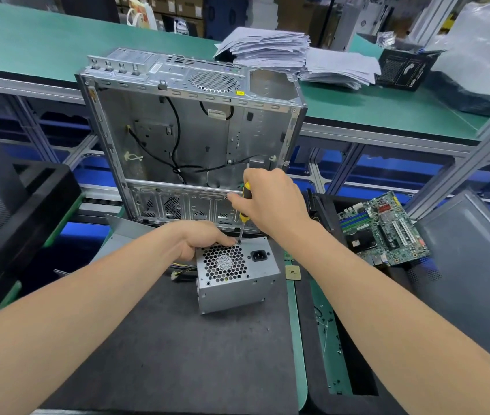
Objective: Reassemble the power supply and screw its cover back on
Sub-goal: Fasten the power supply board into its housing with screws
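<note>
The power supply [237, 277] stands on the table [177, 339], fan grille up. The left hand [204, 239] grips its far left corner. The right hand [270, 199] holds a yellow-handled screwdriver [244, 217], tip on the far edge.

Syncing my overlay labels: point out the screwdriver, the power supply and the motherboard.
screwdriver [243, 217]: head view, on its yellow-and-black handle.
power supply [225, 263]: head view, on its fan grille.
motherboard [387, 232]: head view, on the board's middle.
</note>
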The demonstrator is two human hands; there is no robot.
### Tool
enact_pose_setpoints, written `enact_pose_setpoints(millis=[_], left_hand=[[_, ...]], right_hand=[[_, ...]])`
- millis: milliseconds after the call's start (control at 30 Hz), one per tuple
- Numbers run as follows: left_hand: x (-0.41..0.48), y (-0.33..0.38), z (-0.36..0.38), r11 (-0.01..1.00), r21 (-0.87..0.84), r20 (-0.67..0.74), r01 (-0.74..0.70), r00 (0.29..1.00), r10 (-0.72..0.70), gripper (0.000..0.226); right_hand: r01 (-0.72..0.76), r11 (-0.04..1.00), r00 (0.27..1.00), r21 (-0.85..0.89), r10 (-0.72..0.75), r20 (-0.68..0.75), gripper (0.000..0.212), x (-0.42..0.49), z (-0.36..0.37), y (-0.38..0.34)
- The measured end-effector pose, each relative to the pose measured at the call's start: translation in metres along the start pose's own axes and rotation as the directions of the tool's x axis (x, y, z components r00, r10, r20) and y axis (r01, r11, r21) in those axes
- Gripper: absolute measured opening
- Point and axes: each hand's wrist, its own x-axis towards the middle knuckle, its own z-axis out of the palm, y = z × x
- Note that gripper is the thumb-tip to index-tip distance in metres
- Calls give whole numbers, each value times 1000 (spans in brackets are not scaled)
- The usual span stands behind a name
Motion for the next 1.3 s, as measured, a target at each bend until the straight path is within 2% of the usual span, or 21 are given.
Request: enact_pose_setpoints(millis=[67, 133, 233, 300, 367, 467, 600, 667, 733, 800, 867, 967, 1033, 1067, 1200, 1300], left_hand=[[0, 1, 0, 1000, 20, -17, -14, 1000, 14, 85], [1, 1, 1, 999, 26, -41, -22, 999, 23, 87], [2, 1, 0, 999, 34, -39, -8, 999, 9, 89], [2, 2, 0, 1000, 25, -20, 12, 1000, -12, 90], [1, 3, 0, 999, 26, -14, 25, 1000, -25, 91], [2, 3, 1, 1000, 19, -29, 20, 999, -20, 90], [4, 1, 0, 1000, 6, -31, 23, 999, -23, 89], [5, 0, 1, 1000, 12, -25, 27, 999, -26, 85], [3, 0, 1, 999, 21, -27, 29, 999, -28, 84], [1, 1, 1, 1000, 20, -29, 23, 999, -23, 86], [0, 2, 1, 1000, 19, -46, 13, 999, -12, 89], [0, 1, 2, 999, 38, -79, 3, 997, 0, 87], [1, 1, 2, 1000, 29, -82, -3, 997, 5, 85], [1, 1, 3, 1000, 28, -83, -3, 997, 5, 86], [-1, 3, 5, 997, 72, -101, 2, 995, 5, 96], [-4, 4, 7, 996, 89, -113, 3, 994, 7, 96]], right_hand=[[64, 995, 993, 72, -71, 93, 43, 4, -7, 2], [200, 970, 953, 138, -226, 204, 32, 5, -19, 6], [444, 888, 815, 118, -455, 358, 17, 5, -35, 12], [484, 864, 756, 138, -492, 432, 17, 6, -40, 16], [431, 892, 780, 134, -443, 443, 18, 7, -40, 19], [294, 948, 874, 118, -317, 368, 14, 9, -36, 19], [124, 985, 962, 116, -148, 230, 33, 3, -19, 7], [8, 995, 986, 98, -24, 165, 38, 3, -8, 2], [-100, 990, 982, 96, 83, 167, 45, 9, -9, -1], [-50, 997, 972, 63, 35, 232, 49, 15, -17, 0], [104, 993, 942, 57, -116, 314, 38, 18, -29, 2], [374, 919, 826, 124, -391, 407, 7, 16, -43, 6], [468, 875, 763, 125, -471, 443, 5, 15, -46, 7], [462, 878, 767, 126, -467, 440, 5, 14, -45, 8], [318, 939, 870, 133, -345, 353, 6, 14, -37, 9], [193, 976, 926, 97, -214, 312, 25, 14, -29, 5]])
